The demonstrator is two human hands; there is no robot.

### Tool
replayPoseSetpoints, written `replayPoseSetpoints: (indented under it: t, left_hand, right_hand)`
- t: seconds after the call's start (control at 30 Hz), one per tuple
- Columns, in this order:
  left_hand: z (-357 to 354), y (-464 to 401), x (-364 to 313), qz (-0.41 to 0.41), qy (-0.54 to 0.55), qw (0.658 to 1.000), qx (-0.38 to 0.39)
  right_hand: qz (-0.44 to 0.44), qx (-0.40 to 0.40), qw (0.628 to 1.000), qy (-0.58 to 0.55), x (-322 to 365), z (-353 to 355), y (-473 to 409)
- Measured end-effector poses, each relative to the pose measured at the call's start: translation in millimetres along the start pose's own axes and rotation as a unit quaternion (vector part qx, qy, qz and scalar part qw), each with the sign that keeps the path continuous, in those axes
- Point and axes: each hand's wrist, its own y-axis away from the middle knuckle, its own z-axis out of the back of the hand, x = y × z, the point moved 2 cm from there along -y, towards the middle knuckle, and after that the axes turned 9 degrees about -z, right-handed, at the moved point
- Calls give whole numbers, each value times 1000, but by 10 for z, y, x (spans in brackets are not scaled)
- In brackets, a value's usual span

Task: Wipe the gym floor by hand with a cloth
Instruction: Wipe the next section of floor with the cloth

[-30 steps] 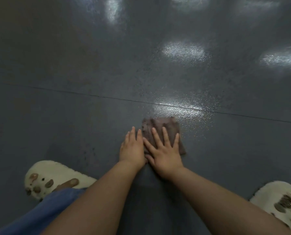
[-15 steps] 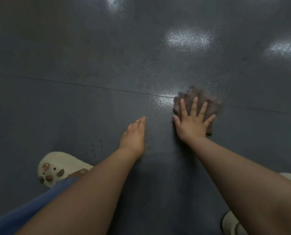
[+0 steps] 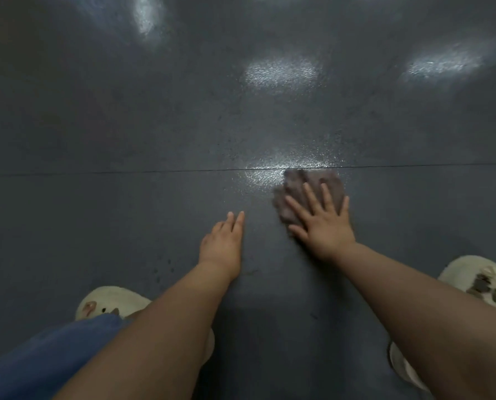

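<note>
Fingers (image 3: 310, 194) of right hand (image 3: 324, 226) press cloth (image 3: 298, 192) flat.

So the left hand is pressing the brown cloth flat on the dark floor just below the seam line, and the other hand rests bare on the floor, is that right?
Not quite: it is the right hand that presses the brown cloth flat on the dark floor, just below the seam line. The left hand is the one resting bare on the floor. The head view shows this.
</note>
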Motion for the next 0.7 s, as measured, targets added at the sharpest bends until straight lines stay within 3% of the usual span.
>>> replayPoseSetpoints:
  t: [0.07, 0.2, 0.37, 0.5, 0.7]
  left_hand:
    - [29, -2, -2, -5, -14, 1000, 7]
    - [67, -13, 32, -14, -25, 1000, 6]
    - [106, -28, 43, -1, 1, 1000, -8]
    - [97, -20, 39, 3, -6, 1000, -7]
    - [133, -10, 74, -6, -2, 1000, -3]
  right_hand:
    - [-86, 17, 996, -34, -127, 70, -53]
    - [-137, 31, 985, -100, 223, 83, -47]
    - [28, 36, 998, -42, 846, -69, 324]
    - [84, 35, 996, 11, 605, -50, 269]
    - [-154, 44, 983, -95, 27, 153, -85]
